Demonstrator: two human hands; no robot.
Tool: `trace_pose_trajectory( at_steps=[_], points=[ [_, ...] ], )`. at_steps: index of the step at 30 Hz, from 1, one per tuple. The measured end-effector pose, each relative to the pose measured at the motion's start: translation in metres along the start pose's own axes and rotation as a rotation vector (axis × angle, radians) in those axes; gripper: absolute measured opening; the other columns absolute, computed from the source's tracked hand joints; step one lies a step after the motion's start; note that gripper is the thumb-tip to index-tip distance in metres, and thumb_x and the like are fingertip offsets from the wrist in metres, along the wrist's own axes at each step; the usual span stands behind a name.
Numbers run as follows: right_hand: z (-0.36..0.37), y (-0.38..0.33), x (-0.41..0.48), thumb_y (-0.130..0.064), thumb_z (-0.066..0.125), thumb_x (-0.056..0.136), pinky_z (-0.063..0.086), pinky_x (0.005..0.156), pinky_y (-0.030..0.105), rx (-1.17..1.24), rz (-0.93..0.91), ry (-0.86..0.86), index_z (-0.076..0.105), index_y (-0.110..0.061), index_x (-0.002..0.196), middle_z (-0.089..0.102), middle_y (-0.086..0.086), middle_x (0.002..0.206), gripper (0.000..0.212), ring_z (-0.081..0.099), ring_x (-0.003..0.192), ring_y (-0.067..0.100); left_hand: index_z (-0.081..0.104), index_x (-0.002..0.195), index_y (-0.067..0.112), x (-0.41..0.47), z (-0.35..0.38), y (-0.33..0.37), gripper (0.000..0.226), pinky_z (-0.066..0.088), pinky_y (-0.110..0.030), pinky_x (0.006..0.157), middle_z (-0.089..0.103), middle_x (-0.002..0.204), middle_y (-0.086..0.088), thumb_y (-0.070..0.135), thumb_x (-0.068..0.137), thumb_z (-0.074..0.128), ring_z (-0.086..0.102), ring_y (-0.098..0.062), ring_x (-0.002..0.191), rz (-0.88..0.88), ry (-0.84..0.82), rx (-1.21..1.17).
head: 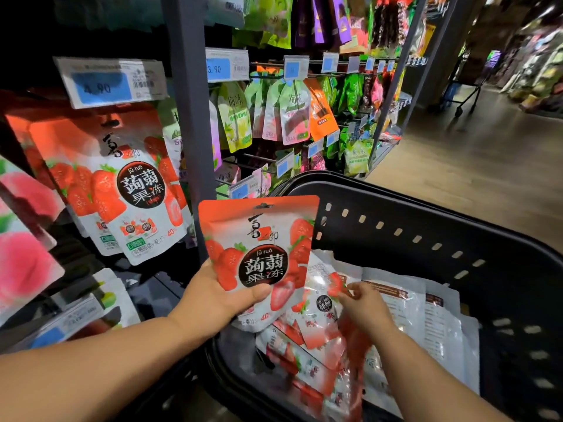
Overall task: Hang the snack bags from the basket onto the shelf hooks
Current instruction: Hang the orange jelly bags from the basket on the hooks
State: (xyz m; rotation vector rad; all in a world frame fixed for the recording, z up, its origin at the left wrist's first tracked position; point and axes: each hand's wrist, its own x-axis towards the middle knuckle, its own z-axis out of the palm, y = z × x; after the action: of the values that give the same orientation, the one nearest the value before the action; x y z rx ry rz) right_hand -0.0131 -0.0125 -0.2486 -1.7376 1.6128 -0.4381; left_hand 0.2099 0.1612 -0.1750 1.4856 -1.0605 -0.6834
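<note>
- Bag (259,248): strawberry jelly pouch, upright, print facing the camera, raised above the basket's left edge. Hang hole at its top edge is free, not on any hook.
- Left hand (213,296): clamped on the bag's lower left corner, thumb across the front, fingers behind it.
- Right hand (362,309): down inside the basket, fingertips closed on the edge of a second bag (323,300). Some blur below the hand, so how firm the hold is remains uncertain.
- Pile (313,354): more strawberry pouches lie loose in the basket, overlapping, several back-side up towards its right. Count not readable.
- Basket (426,226): black, perforated wall, open top.
- Hung bags (122,184): the same strawberry pouches already hang left of and above the basket, under a price tag (106,82). The hook itself is hidden behind tag and pouches.
- Peach bags (24,239): further left of the basket, also hanging.
- Post (192,117): grey shelf upright, between the hung bags and the basket.
- Progress, as judged: partway. Some stock is up; one bag is in hand and unhung, and a fair pile is left in the basket. More remains than a bag or two.
</note>
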Motion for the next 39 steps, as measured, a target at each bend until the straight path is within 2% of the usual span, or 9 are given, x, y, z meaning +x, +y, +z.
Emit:
trace_pose_trajectory(
  at_steps=[3,8,12,18,20,26,31,35,39],
  points=[
    [0.006,0.011,0.000,-0.031,0.074,0.085,0.045,0.082,0.030,-0.118,0.019,-0.008,0.056,-0.019,0.126,0.065,0.005,0.120,0.047,0.061,0.107,0.025,0.071,0.109,0.016,-0.002,-0.001,-0.001,0.079,0.050,-0.008,0.074,0.076,0.099,0.012,0.055,0.043,0.091,0.070,0.000,0.092,-0.005,0.008,-0.022],
    [0.011,0.005,-0.005,-0.023,0.066,0.088,0.047,0.064,0.030,-0.086,0.037,0.015,0.046,-0.028,0.113,0.068,-0.002,0.085,0.032,0.065,0.077,0.020,0.072,0.107,0.018,-0.001,-0.002,0.003,0.071,0.047,-0.003,0.070,0.075,0.093,0.020,0.044,0.043,0.087,0.068,0.007,0.087,-0.012,0.013,-0.018],
    [0.009,-0.002,-0.013,-0.015,0.062,0.092,0.037,0.049,0.025,0.032,-0.060,-0.061,0.047,-0.032,0.100,0.062,-0.001,0.072,0.024,0.054,0.057,0.014,0.072,0.104,0.022,-0.001,-0.006,0.001,0.082,0.046,-0.002,0.070,0.075,0.096,0.012,0.059,0.032,0.084,0.067,0.007,0.089,-0.001,0.027,-0.013],
    [0.025,-0.007,-0.024,0.001,0.054,0.094,0.052,0.051,0.022,0.141,-0.097,-0.260,0.065,-0.020,0.088,0.064,0.002,0.093,0.024,0.058,0.060,0.011,0.070,0.108,0.025,0.004,-0.013,0.001,0.077,0.046,-0.005,0.075,0.075,0.098,0.013,0.059,0.040,0.080,0.066,0.009,0.091,0.002,0.024,0.067],
    [0.033,-0.011,-0.029,-0.001,0.055,0.094,0.046,0.057,0.014,0.115,-0.147,-0.314,0.065,-0.023,0.088,0.063,-0.004,0.089,0.025,0.054,0.064,0.008,0.069,0.105,0.028,0.004,-0.015,0.003,0.072,0.044,-0.002,0.074,0.073,0.095,0.023,0.060,0.040,0.077,0.065,0.011,0.089,0.002,0.014,0.083],
    [0.037,-0.028,-0.036,-0.005,0.058,0.092,0.040,0.058,0.015,0.141,-0.151,-0.311,0.069,-0.026,0.083,0.065,-0.011,0.082,0.025,0.052,0.059,0.000,0.067,0.095,0.035,0.009,-0.022,0.008,0.059,0.039,0.003,0.065,0.067,0.083,0.037,0.059,0.042,0.076,0.061,0.019,0.079,0.005,0.036,0.170],
    [0.024,-0.055,-0.040,-0.010,0.075,0.080,0.050,0.076,0.017,0.207,-0.200,-0.259,0.071,-0.026,0.090,0.069,-0.005,0.096,0.020,0.064,0.084,0.010,0.069,0.095,0.021,0.011,-0.036,0.000,0.037,0.042,-0.001,0.062,0.070,0.071,0.030,0.012,0.066,0.091,0.062,0.016,0.067,-0.020,0.073,0.161],
    [0.014,-0.069,-0.053,-0.001,0.083,0.074,0.052,0.072,0.014,0.281,-0.259,-0.462,0.060,-0.021,0.122,0.065,0.000,0.109,0.057,0.064,0.080,0.003,0.067,0.094,0.028,0.008,-0.040,-0.002,0.037,0.042,0.001,0.064,0.069,0.074,0.033,0.010,0.069,0.088,0.062,0.017,0.073,-0.026,0.055,0.141],
    [0.006,-0.069,-0.055,-0.004,0.088,0.067,0.051,0.082,0.013,-0.013,-0.334,-0.511,0.047,-0.032,0.130,0.058,-0.004,0.122,0.080,0.062,0.096,0.005,0.070,0.097,0.021,0.011,-0.040,-0.004,0.037,0.044,-0.001,0.064,0.072,0.073,0.025,0.014,0.066,0.090,0.064,0.014,0.071,-0.055,0.060,0.128]
  ],
)
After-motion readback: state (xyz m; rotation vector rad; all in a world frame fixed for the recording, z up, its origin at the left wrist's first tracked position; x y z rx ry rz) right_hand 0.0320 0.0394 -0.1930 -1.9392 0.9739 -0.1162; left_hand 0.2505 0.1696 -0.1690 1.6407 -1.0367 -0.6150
